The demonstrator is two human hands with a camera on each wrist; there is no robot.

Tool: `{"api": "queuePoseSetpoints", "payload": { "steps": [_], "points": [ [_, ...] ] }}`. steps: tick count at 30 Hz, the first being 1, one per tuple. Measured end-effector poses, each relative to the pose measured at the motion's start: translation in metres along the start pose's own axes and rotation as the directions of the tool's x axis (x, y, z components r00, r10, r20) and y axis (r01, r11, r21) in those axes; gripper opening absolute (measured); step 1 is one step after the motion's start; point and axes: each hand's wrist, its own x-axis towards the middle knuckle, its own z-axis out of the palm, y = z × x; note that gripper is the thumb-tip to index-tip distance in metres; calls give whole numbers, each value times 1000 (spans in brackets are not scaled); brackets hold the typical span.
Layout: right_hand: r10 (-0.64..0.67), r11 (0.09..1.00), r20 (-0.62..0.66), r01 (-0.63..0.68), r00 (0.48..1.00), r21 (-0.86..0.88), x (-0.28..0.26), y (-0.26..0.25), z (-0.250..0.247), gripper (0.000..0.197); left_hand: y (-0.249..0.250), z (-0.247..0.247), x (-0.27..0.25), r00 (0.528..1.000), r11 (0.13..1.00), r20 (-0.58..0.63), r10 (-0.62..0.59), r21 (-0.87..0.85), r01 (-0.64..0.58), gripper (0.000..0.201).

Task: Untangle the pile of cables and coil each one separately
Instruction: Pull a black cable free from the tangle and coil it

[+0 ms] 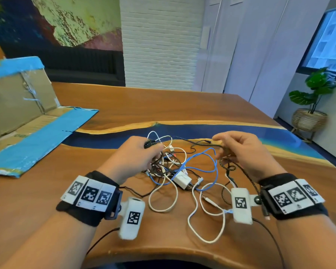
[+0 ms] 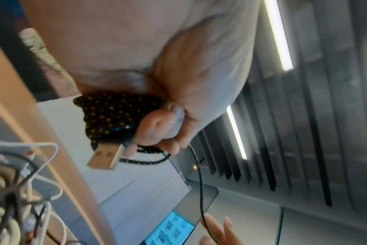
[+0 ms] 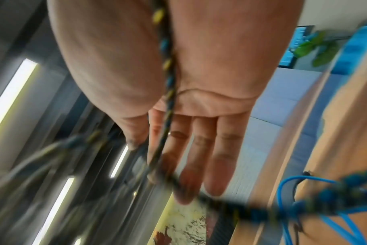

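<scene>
My left hand (image 1: pixel 153 152) grips a small coil of black braided cable (image 2: pixel 109 114) with yellow and blue flecks; its USB plug (image 2: pixel 105 159) sticks out below the fingers. From the coil the braided cable (image 1: pixel 224 166) stretches right to my right hand (image 1: pixel 219 148), where it lies along the palm (image 3: pixel 168 82) and across nearly straight fingers (image 3: pixel 216 157); the thumb does not pinch it. Between the two hands lies the tangled pile: a blue cable (image 1: pixel 216 167), white cables (image 1: pixel 162 210), thin black ones and a white charger block (image 1: pixel 182 180).
The wooden table (image 1: pixel 163 105) has a blue resin band across it. An opened cardboard box (image 1: pixel 27 117) with blue tape lies at the left. Loose white loops reach towards the near table edge. A potted plant (image 1: pixel 314 94) stands on the floor at the right.
</scene>
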Motion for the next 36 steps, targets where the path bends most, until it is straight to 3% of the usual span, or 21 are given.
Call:
{"api": "queuePoseSetpoints", "payload": {
  "steps": [2, 5, 7, 10, 13, 16, 18, 20, 23, 25, 27, 30, 32, 34, 36],
  "points": [
    [65, 978, 4, -65, 998, 197, 0, -1, -9, 36, -2, -1, 3, 997, 969, -31, -68, -239, 59, 38],
    [61, 976, -51, -48, 997, 212, -2, 1, -18, 35, -4, -2, 6, 990, 919, -47, -132, -380, 105, 36],
    [23, 988, 20, -25, 1000, 153, -9, 1, -19, 31, -3, -1, 8, 989, 878, -31, -147, -465, 116, 35],
    [10, 1000, 269, -6, 963, -15, -21, 3, -14, 71, 2, -2, 11, 987, 801, -15, -160, -586, 121, 34],
    [-13, 946, 308, 111, 951, -304, -25, 8, 1, 84, 9, -1, 12, 988, 745, 17, -153, -655, 126, 34],
    [-136, 819, 297, 276, 945, -503, -27, 2, 23, 76, 19, 5, 7, 991, 735, 47, -125, -666, 124, 32],
    [-176, 803, 324, 326, 930, -499, -24, 2, 36, 46, 23, 6, 4, 992, 724, 76, -99, -678, 124, 31],
    [-187, 843, 274, 297, 943, -449, -19, -1, 44, 12, 27, 2, -1, 991, 720, 106, -76, -682, 128, 31],
    [-218, 951, 43, 222, 975, -216, -9, -13, 41, 22, 31, -6, -7, 992, 750, 101, -75, -650, 123, 33],
    [-266, 959, -21, 262, 964, -106, -11, -33, 40, 15, 30, -7, -7, 995, 797, 51, -82, -596, 97, 33],
    [-288, 956, 60, 290, 956, -40, -19, -49, 50, 8, 27, -3, -4, 997, 835, -1, -81, -546, 67, 33],
    [-156, 984, 251, 172, 955, -45, -33, -55, 81, 43, 28, 6, -1, 997, 868, -65, -48, -496, 9, 31],
    [-148, 982, 236, 171, 961, -82, -33, -49, 101, 48, 31, 12, -1, 996, 877, -86, -11, -479, -32, 29],
    [-155, 985, 137, 165, 978, -60, -28, -43, 106, 39, 31, 13, -2, 995, 881, -102, 20, -469, -66, 31],
    [-131, 991, 123, 133, 984, -6, -23, -42, 102, 30, 28, 9, -2, 994, 887, -100, 42, -455, -83, 28]
  ]
}}
